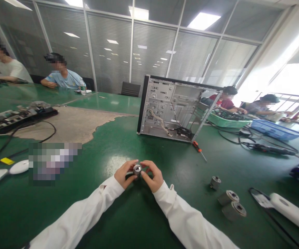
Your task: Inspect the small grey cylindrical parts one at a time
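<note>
A small metal motor (pixel 137 169), a short silvery cylinder with a darker hub on top, stands upright at the middle of the green table. My left hand (pixel 125 174) is closed round its left side, thumb in front and fingers behind. From the other side my right hand (pixel 153 176) curls against it, its thumb near the motor's front. The underside of the motor and parts of the fingertips are hidden. To the right stand similar metal cylinders: a small one (pixel 215 182) and two wider ones, one (pixel 227 197) partly behind the other (pixel 233 211).
Beyond my hands stands an open computer case (pixel 170 107), with an orange-handled screwdriver (pixel 199 150) near its corner. Green (pixel 228 121) and blue (pixel 276 129) baskets, cables and a white handled device (pixel 291 211) lie right. Circuit boards (pixel 20 116) rest left. Several people sit around.
</note>
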Demonstrator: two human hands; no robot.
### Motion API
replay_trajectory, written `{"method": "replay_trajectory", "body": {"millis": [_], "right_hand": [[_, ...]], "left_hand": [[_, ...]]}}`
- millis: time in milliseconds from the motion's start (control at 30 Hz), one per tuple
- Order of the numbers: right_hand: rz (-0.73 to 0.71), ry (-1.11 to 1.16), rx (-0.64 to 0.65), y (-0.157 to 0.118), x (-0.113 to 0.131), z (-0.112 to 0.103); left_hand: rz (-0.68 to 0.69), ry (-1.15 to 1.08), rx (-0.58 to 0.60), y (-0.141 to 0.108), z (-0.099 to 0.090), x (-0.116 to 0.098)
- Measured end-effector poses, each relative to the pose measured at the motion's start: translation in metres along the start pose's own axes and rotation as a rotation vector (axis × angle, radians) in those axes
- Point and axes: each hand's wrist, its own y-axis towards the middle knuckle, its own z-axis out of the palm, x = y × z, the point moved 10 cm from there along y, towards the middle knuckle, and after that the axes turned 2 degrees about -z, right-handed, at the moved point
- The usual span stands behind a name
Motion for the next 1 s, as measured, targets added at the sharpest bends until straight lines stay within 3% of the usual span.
{"method": "replay_trajectory", "body": {"millis": [433,567,667,867,1000], "right_hand": [[-0.012,-0.079,-0.043,0.015,0.011,-0.002],[-0.037,-0.079,-0.115,0.02,0.011,-0.019],[-0.012,-0.166,-0.137,0.021,-0.006,-0.03],[0.127,-0.402,0.047,0.012,-0.059,-0.019],[0.125,-0.435,0.235,0.01,-0.069,-0.006]], "left_hand": [[0.037,0.097,0.011,0.001,0.003,-0.001],[-0.007,0.122,-0.009,0.001,0.0,0.003],[-0.061,0.14,-0.048,0.003,-0.008,0.01],[-0.188,0.122,-0.2,0.006,-0.032,0.038],[-0.235,0.109,-0.203,0.006,-0.037,0.052]]}}
